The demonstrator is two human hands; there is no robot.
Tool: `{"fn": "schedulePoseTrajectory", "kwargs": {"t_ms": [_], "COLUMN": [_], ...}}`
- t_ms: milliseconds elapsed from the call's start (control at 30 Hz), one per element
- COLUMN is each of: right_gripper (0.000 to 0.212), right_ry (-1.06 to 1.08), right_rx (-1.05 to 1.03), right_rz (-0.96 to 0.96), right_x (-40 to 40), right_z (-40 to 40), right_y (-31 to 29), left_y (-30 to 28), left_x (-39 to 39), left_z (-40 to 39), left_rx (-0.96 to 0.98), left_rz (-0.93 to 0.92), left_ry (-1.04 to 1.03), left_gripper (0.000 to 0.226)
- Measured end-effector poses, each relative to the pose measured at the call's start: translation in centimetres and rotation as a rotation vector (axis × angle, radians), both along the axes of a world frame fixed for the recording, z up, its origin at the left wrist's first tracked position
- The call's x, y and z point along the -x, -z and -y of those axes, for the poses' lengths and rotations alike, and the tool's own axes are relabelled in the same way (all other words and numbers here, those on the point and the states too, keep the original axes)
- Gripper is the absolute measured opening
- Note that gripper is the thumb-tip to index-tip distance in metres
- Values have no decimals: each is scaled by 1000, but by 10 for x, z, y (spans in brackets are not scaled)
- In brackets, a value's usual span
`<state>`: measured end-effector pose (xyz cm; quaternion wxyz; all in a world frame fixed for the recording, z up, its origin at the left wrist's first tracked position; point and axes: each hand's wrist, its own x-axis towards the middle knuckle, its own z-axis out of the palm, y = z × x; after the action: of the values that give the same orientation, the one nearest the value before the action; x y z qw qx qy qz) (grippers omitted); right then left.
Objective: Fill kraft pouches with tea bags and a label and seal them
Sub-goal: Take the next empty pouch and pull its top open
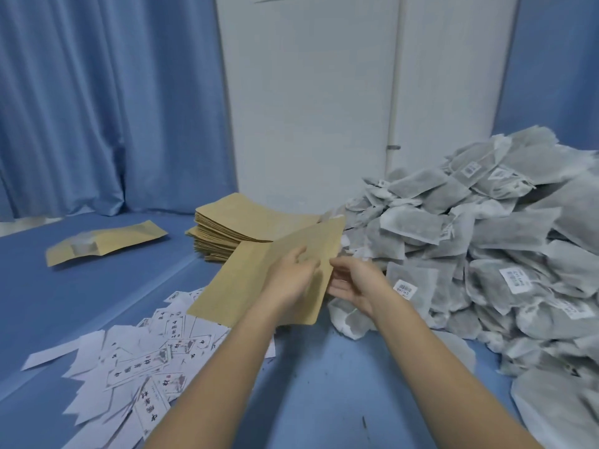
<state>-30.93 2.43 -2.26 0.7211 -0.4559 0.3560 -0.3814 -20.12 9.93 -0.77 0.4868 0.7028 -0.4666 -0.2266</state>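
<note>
A flat kraft pouch (259, 270) is held tilted above the blue table, between both hands. My left hand (291, 280) lies on its upper face with the fingers curled over its right edge. My right hand (353, 283) holds the same edge from the other side, thumb on top and fingers underneath. A big heap of grey tea bags (486, 254) with small white tags fills the right side. White printed labels (139, 361) lie scattered at the lower left. A stack of kraft pouches (240, 225) stands behind the held one.
One kraft pouch with a clear window (103, 243) lies alone at the left on the blue table (64, 293). Blue curtains (97, 92) hang behind, and a white panel wall (324, 92) rises at the back.
</note>
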Motion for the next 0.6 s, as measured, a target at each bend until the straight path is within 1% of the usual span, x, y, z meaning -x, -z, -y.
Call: {"fn": "schedulePoseTrajectory", "kwargs": {"t_ms": [67,133,233,300,367,400,433,500,600], "right_gripper": [5,7,11,11,11,12,11,5,10], "right_ry": [-4,-1,-11,-39,-64,-69,-77,-107,-193], "right_rx": [-22,-39,-28,11,65,80,88,95,54], "right_rz": [19,55,134,159,140,136,139,154,213], "right_x": [3,4,5,5,4,3,3,1,-3], "right_z": [-3,-4,-7,-9,-11,-10,-10,-9,-9], "right_y": [1,2,3,4,6,6,7,6,5], "left_y": [-1,-1,-2,-5,-8,-9,-9,-9,-7], "left_x": [10,15,20,21,21,20,19,18,17], "left_z": [10,14,16,15,12,11,10,9,7], "left_rx": [-25,-33,-31,-43,-32,-15,7,56,97], "left_rz": [42,90,127,238,398,445,455,400,307], "left_ry": [-75,-141,-202,-266,-336,-356,-359,-329,-267], "left_gripper": [48,47,53,51,48,47,45,41,39]}}
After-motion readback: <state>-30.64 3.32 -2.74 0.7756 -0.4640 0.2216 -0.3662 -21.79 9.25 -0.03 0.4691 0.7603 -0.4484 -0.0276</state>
